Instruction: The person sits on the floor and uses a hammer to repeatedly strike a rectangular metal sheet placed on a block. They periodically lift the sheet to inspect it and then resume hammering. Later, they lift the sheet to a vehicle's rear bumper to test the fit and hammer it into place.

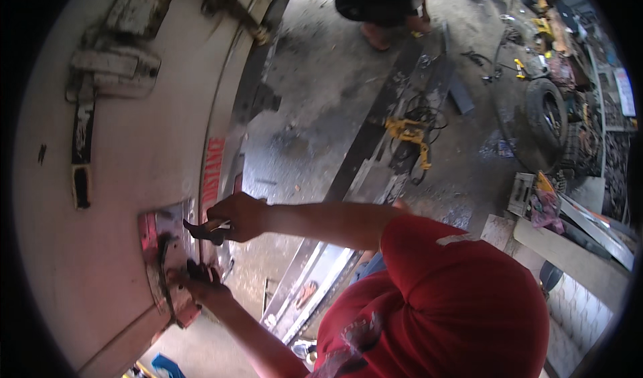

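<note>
My right hand [242,215] is closed round the handle of a hammer [201,231], whose dark curved head points at the large white panel [127,157] on the left. Just below it, my left hand [206,291] has its fingers curled at a dark object I cannot make out. That hand is beside a bent metal piece [175,256] at a recessed opening with reddish-pink edges [146,234]. A black, worn latch handle [82,137] hangs on the panel further up. My red shirt fills the lower right.
Long metal beams [368,143] lie across the stained concrete floor, with a yellow power tool [408,133] and its cable on them. A tire [546,110] stands by cluttered parts at right. Another person [378,6] crouches at the top. A blue object [166,366] is at the bottom.
</note>
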`<state>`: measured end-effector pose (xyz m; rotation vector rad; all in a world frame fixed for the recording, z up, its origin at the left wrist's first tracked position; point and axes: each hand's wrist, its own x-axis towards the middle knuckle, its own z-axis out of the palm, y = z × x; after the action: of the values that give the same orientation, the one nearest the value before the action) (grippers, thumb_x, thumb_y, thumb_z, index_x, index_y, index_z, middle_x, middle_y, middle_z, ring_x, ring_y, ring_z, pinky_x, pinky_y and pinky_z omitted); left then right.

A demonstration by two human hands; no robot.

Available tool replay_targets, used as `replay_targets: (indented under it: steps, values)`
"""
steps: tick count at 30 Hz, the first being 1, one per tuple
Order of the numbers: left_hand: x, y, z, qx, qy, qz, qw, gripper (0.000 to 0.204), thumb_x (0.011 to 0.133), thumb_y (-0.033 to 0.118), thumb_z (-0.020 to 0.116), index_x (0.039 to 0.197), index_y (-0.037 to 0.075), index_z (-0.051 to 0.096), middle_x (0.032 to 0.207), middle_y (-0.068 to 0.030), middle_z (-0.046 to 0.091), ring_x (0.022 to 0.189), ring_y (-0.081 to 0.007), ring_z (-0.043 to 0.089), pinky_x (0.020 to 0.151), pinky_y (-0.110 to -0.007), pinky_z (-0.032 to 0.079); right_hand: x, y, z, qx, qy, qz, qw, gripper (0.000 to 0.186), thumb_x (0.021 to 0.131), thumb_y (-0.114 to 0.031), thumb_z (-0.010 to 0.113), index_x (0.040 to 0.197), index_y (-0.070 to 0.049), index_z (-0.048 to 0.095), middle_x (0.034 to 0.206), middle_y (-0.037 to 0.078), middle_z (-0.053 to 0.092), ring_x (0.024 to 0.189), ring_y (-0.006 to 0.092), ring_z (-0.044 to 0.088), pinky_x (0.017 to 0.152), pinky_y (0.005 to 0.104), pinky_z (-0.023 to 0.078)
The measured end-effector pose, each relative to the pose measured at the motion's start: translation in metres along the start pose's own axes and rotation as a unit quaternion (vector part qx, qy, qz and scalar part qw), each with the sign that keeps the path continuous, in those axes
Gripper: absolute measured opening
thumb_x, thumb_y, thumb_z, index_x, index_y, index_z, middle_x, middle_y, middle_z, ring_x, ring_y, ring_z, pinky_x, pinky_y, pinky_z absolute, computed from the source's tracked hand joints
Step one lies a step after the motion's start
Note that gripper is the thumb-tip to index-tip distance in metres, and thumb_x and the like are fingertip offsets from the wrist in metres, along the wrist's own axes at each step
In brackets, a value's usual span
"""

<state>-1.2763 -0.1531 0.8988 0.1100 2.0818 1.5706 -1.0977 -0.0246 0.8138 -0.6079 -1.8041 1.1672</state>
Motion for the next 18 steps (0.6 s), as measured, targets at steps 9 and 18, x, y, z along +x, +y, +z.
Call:
replay_targets:
  steps: [9,18]
  values:
    - [0.005,0.004,-0.002,-0.01,-0.108,-0.002,0.994,0.124,0.087,0.093,0.056,0.172,0.01,0.021,0.175,-0.0148,0.029,0.161,-0.0274,0.026,0.128,-0.05,0.022,0.017,-0.048,0.076,0.223,0.227,0.242,0.917,0.077,0.086,-0.017,0.086,0.152,-0.004,0.048,0.134,0.023,0.066,0.127,0.0382,0.064,0.108,0.043,0.051]
    - [0.008,0.004,-0.007,-0.121,-0.228,0.02,0.966,0.125,0.087,0.092,0.054,0.171,0.007,0.021,0.175,-0.0151,0.027,0.161,-0.0309,0.026,0.129,-0.052,0.021,0.058,-0.064,0.094,0.207,0.345,0.383,0.832,0.083,0.084,-0.025,0.09,0.149,0.0,0.045,0.133,0.025,0.068,0.126,0.0377,0.066,0.107,0.0442,0.051]
